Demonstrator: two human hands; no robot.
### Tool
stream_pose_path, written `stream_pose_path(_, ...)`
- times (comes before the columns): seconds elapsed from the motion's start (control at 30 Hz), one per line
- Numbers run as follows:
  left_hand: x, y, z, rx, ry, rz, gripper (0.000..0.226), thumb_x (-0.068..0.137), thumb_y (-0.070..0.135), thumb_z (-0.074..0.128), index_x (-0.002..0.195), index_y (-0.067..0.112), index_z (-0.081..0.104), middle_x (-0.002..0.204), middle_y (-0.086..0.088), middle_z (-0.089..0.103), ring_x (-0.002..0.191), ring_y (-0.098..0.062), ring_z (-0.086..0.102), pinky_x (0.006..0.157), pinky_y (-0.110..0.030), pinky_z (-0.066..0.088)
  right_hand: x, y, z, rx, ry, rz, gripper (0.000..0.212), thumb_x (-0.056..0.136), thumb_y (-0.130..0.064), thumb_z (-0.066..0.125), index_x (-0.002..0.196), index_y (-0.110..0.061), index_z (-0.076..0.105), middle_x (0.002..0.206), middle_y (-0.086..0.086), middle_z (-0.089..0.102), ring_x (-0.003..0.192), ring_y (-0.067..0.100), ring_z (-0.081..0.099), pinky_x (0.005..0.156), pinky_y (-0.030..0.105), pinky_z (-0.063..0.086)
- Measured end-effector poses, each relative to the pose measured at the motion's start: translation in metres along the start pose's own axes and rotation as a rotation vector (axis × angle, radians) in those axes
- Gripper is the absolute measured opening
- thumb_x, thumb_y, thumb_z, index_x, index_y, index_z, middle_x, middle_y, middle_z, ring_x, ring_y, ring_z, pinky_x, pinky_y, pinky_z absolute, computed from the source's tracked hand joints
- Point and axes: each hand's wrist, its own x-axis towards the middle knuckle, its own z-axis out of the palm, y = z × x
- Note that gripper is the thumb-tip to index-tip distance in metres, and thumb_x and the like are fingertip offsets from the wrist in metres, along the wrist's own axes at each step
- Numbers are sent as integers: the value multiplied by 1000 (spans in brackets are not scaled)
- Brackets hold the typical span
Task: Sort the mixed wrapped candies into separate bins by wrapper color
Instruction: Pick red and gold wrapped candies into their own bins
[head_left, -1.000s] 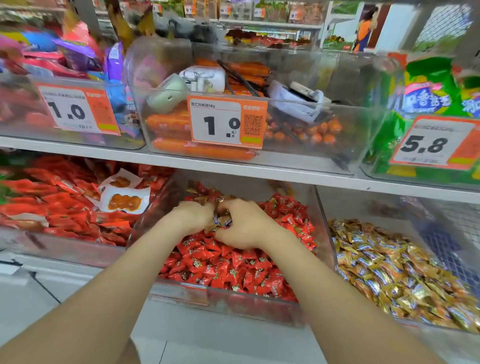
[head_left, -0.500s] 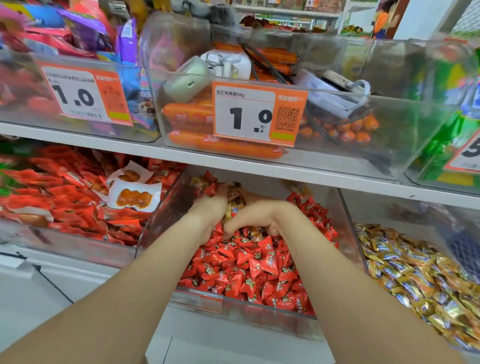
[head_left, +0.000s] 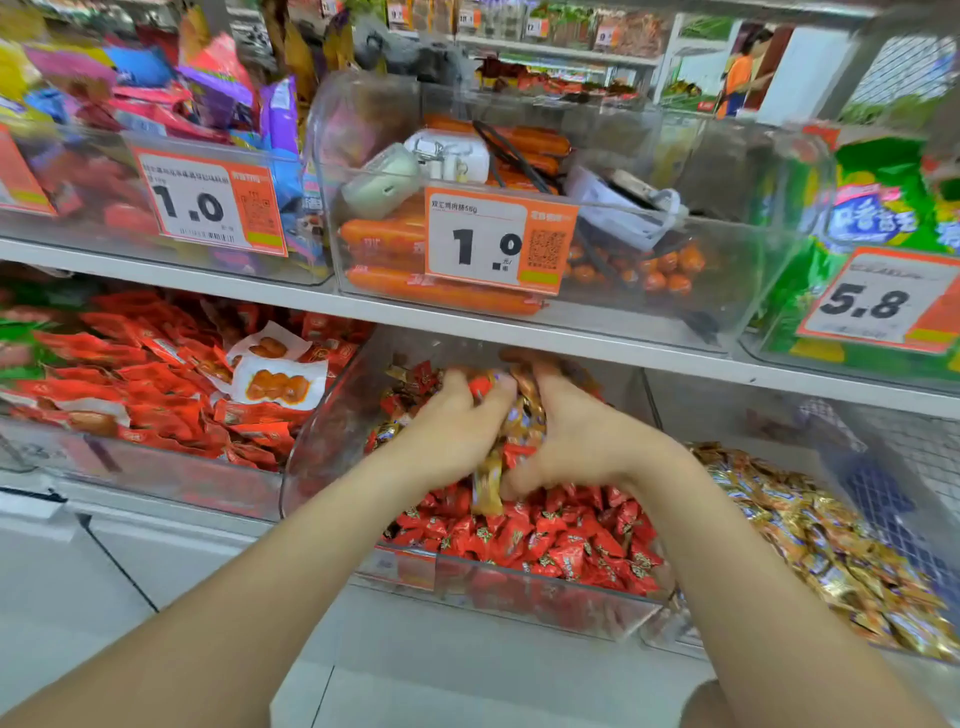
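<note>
**Both hands closed on a mixed handful inside the red-candy bin**

Observed: The left hand (head_left: 452, 436) and right hand (head_left: 582, 441) are both inside the middle bin (head_left: 519, 590). Their fingers curl toward one another and clamp a mixed handful (head_left: 519, 415) of gold and red wrappers between the palms. One gold piece (head_left: 485, 491) hangs below the hands, only lightly caught. The fingertips are mostly buried, so the number of pieces held cannot be told.

Location of stock: Red candies (head_left: 550, 540) fill the middle bin. Gold candies (head_left: 831, 545) lie in the right-hand bin (head_left: 769, 415), just beside it under the same shelf (head_left: 571, 343). A few gold strays (head_left: 387, 431) show among the red, at the left of the middle bin.

Assessment: The step in hand appears to be lifting gold strays out of the red stock.

Recommended practice:
- Close the heels of the palms under the clump before raising it.
- Let the red pieces fall back over the red pile first.
- Lift clear of the dividing wall, then release low over the gold pile.

Risk: The dangling piece is likely to drop back into the red candies, or to fall in front of the bins.
</note>
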Motion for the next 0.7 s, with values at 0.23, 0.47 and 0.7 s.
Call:
stream_pose_path(0.23, -39, -14, -13, 717, -365, 35, 86, 91, 78, 47, 158, 48, 2, 170, -1, 13, 157, -39, 9, 122, -67, 10, -45, 25, -2, -433, -212, 23, 128, 62, -53, 94, 152, -68, 4, 171, 0, 5, 158, 24, 1, 124, 56, 29)
stream_pose_path(0.47, -33, -19, -17, 797, -407, 52, 106, 68, 82, 69, 152, 45, 15, 152, 3, 36, 144, -34, 34, 114, -56, 29, -22, 23, 22, -842, -277, 94, 149, 59, -49, 98, 159, -49, -13, 166, 10, 13, 147, 45, 21, 121, 59, 24)
stream_pose_path(0.7, -23, -32, -38, 700, -281, 33, 122, 51, 91, 73, 151, 44, 22, 146, 1, 40, 139, -30, 42, 113, -55, 38, 5, 22, 48, -588, -214, -19, 142, 63, -33, 97, 160, -41, -6, 155, 13, 17, 143, 53, 28, 116, 57, 39)
